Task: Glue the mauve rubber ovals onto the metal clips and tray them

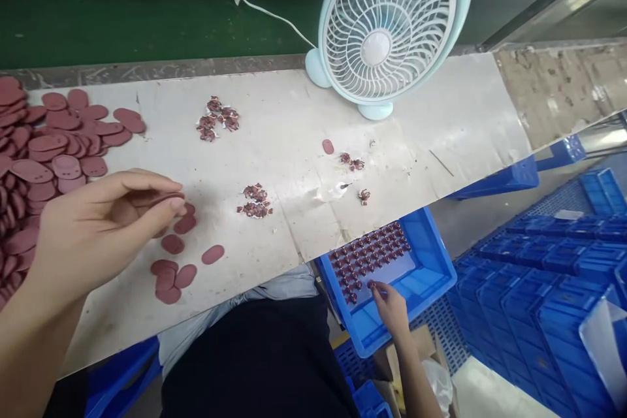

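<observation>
Left hand pinching an oval disc over the bench, right hand down in the blue tray.

The left hand (98, 222) grips a reddish oval disc (164, 198) between thumb and fingers, flat, long axis running left-right above the table (294, 124). The right hand (389, 307) fingers a small wound part (371, 285) in the blue tray (431, 255); grip unclear.

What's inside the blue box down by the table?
The blue box holds rows of small dark red pieces. The right hand touches one, hiding a bit of the floor beneath it.
</observation>
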`<action>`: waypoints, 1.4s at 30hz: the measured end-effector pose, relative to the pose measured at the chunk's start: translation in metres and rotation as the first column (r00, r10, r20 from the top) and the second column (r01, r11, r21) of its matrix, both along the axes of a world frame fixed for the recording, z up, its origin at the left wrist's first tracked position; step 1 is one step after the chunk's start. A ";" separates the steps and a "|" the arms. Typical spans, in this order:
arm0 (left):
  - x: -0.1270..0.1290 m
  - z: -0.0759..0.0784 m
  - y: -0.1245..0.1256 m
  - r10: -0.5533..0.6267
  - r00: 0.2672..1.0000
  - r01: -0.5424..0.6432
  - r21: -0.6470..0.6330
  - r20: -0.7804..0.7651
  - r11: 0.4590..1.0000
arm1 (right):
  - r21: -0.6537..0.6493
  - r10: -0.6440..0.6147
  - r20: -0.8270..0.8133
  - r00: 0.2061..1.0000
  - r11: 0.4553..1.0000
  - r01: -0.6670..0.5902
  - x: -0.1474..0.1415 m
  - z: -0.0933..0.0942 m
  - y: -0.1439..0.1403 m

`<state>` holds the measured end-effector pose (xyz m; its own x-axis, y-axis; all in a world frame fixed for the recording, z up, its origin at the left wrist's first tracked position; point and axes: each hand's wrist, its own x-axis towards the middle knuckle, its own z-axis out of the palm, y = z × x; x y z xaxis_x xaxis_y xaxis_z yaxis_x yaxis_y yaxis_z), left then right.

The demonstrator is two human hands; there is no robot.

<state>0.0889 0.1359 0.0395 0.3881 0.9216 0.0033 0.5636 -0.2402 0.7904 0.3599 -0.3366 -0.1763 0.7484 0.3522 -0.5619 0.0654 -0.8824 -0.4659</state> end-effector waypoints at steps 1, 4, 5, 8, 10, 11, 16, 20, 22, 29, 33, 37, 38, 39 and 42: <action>-0.003 -0.001 -0.004 0.014 0.998 -0.012 -0.025 0.061 1.000 | -0.047 0.038 0.020 0.999 0.998 -0.037 -0.001 -0.005 0.000; -0.011 -0.007 -0.012 -0.005 0.956 0.050 -0.144 0.295 0.988 | -0.164 0.138 0.063 0.988 0.978 -0.126 0.000 -0.016 0.002; -0.013 -0.009 -0.014 -0.014 0.927 0.092 -0.191 0.375 0.977 | -0.192 0.168 0.072 0.983 0.970 -0.152 0.000 -0.019 0.003; -0.018 -0.016 -0.019 0.015 0.859 0.167 -0.308 0.511 0.937 | -0.259 0.246 0.089 0.965 0.941 -0.216 0.001 -0.024 0.006; -0.023 -0.017 -0.023 0.095 0.849 0.146 -0.403 0.520 0.904 | -0.293 0.286 0.096 0.954 0.924 -0.247 0.000 -0.026 0.008; -0.025 -0.017 -0.024 0.156 0.848 0.116 -0.465 0.507 0.878 | -0.308 0.301 0.099 0.948 0.916 -0.259 0.000 -0.027 0.009; -0.040 -0.008 -0.033 0.353 0.827 0.039 -0.671 0.437 0.740 | -0.357 0.346 0.105 0.932 0.888 -0.290 -0.002 -0.028 0.012; -0.046 -0.005 -0.041 0.449 0.810 -0.050 -0.720 0.376 0.693 | -0.370 0.369 0.100 0.924 0.876 -0.310 -0.003 -0.028 0.012; -0.047 -0.006 -0.044 0.512 0.794 -0.113 -0.748 0.327 0.654 | -0.376 0.376 0.099 0.921 0.871 -0.315 -0.003 -0.027 0.013; -0.059 -0.019 -0.042 0.494 0.807 -0.062 -0.785 0.324 0.616 | -0.371 0.359 0.079 0.930 0.876 -0.307 -0.001 -0.021 0.016; -0.062 -0.019 -0.046 0.498 0.787 -0.042 -0.774 0.364 0.632 | -0.348 0.299 0.066 0.952 0.901 -0.259 -0.003 -0.019 0.023; -0.060 -0.017 -0.049 0.515 0.771 -0.042 -0.778 0.374 0.627 | -0.291 0.174 0.074 0.982 0.945 -0.145 -0.006 -0.011 0.033; -0.061 -0.017 -0.049 0.523 0.768 -0.046 -0.782 0.370 0.621 | -0.266 0.128 0.086 0.988 0.959 -0.101 -0.006 -0.006 0.036; -0.062 -0.018 -0.049 0.529 0.767 -0.051 -0.788 0.362 0.614 | -0.233 0.076 0.106 0.992 0.971 -0.049 -0.006 0.000 0.040; -0.070 -0.026 -0.054 0.544 0.767 -0.054 -0.811 0.340 0.582 | -0.057 -0.124 0.193 0.973 0.989 0.138 -0.002 0.030 0.057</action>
<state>0.0192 0.0823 0.0135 0.2459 0.7498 -0.6142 -0.0601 0.6443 0.7624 0.3579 -0.2797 -0.1466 0.8804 0.2087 -0.4259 0.0278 -0.9191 -0.3930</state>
